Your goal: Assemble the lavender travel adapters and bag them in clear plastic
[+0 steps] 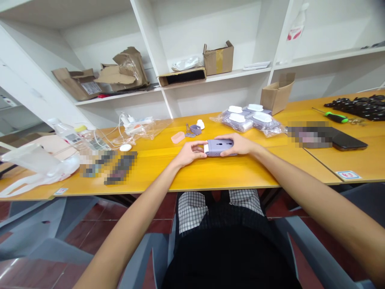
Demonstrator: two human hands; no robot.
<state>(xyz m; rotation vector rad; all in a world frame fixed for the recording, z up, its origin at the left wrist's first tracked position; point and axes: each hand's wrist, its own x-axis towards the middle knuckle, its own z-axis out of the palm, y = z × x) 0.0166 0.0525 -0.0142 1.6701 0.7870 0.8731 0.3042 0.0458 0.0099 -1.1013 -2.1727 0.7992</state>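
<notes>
A lavender plastic case [214, 147] with dark keyhole slots on its upper face lies across the table in front of me. White shows at its left end, a white end piece [206, 149]. My left hand [190, 154] pinches that white end between thumb and fingers. Around the case's right end my right hand [237, 145] is wrapped, thumb on the near side. Just behind are a flat pink piece [178, 137], a small lavender part [195, 129] and a small white cap-like part [200, 124].
Several bagged lavender items with white tops [237, 117] stand behind my right hand. Farther right lie a black phone-like slab [345, 138] and a green-black screwdriver [337, 117]. White cables [120, 130], a bottle [90, 136] and a plastic bag [45, 168] are at left.
</notes>
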